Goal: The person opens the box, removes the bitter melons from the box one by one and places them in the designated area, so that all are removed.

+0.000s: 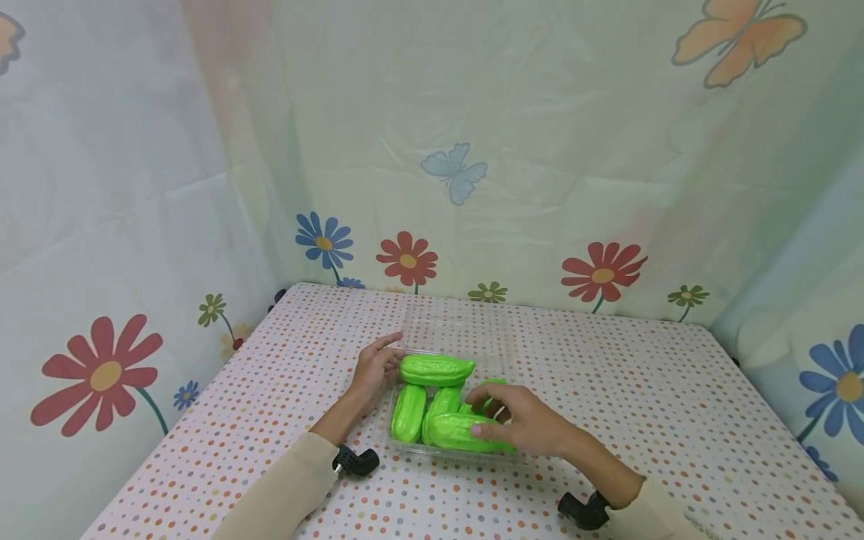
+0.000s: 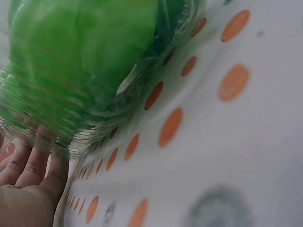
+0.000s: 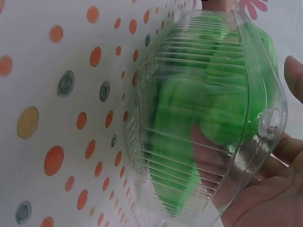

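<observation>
A clear ridged plastic clamshell box [image 1: 432, 451] holds several glossy, bright green, gourd-shaped pieces. One piece [image 1: 437, 369] lies crosswise at the back; another [image 1: 409, 414] stands lengthwise at the left. Nearest the front edge, a further gourd-shaped piece [image 1: 459, 433] lies crosswise. My left hand [image 1: 373, 371] touches the box's left side with its fingers, the index finger extended. Over the box's right end is my right hand [image 1: 529, 421]. Its fingers reach down among the green pieces, as the right wrist view shows through the wall, while the thumb [image 3: 294, 78] stands apart above the front piece.
The box's clear lid [image 1: 455, 330] lies folded back behind it. A white cloth with coloured dots [image 1: 648, 420] covers the table. Flower-printed curtains [image 1: 526, 225] hang along the back and both sides. Each wrist wears a black camera mount [image 1: 358, 461].
</observation>
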